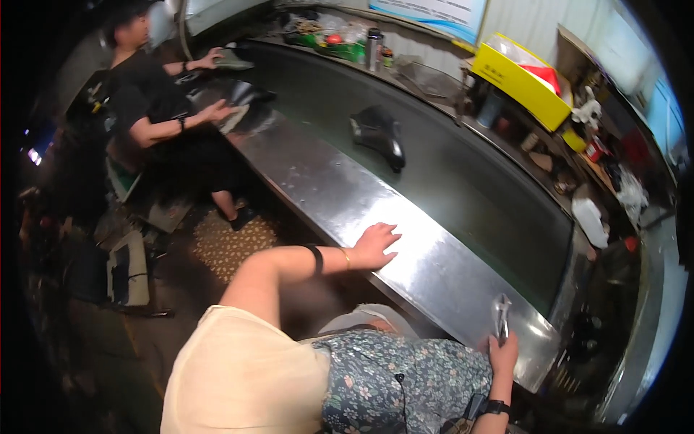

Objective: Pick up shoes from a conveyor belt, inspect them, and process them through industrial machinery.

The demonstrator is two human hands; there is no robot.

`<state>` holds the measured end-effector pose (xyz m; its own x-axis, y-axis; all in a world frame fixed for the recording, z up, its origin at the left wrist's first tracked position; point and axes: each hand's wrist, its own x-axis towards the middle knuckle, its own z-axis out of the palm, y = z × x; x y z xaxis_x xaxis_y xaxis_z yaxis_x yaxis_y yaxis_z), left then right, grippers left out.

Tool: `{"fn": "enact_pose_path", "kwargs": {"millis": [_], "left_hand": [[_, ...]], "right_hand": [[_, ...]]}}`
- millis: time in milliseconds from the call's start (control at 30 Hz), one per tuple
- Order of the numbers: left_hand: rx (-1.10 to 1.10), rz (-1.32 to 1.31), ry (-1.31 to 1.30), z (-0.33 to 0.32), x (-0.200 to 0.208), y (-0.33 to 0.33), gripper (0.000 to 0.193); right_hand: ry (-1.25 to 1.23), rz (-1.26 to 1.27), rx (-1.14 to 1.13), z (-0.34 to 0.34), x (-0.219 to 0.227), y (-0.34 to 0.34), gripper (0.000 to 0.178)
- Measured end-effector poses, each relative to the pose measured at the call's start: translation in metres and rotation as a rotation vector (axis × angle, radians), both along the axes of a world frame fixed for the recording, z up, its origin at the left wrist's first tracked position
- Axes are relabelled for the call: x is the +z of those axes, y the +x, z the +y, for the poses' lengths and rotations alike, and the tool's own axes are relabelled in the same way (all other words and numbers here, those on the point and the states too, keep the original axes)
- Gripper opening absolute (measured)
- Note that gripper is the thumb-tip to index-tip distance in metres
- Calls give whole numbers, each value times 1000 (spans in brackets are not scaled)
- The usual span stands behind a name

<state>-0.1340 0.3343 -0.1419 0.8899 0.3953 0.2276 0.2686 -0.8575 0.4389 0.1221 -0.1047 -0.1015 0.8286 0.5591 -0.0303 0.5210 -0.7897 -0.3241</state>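
My left hand (375, 247) is over the near edge of the shiny metal table (325, 184), its fingers spread and nothing in them. Whether it touches the metal, I cannot tell. At the table's right end, my right hand (504, 353) is closed around a pair of metal pliers (500, 315), their jaws pointing away from me. Beyond the table, a black shoe or boot (382, 136) lies on the dark green conveyor belt (463, 202), apart from both hands.
At the far left a co-worker (148, 101) in black handles dark shoe pieces (246, 94). A yellow box (522, 81) and a thermos flask (373, 48) stand along the back ledge. White plastic (590, 223) lies at the belt's right edge. A patterned stool seat (233, 242) is below left.
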Motion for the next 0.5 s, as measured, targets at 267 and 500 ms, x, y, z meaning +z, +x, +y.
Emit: {"fn": "enact_pose_path", "kwargs": {"millis": [267,500], "left_hand": [[849,-162,-312,153,28,141,109],[977,24,-625,197,9,194,113]], "right_hand": [[132,-54,-122,-54,64,-71,43],[209,-340,-213,-44,27,-153,38]]}}
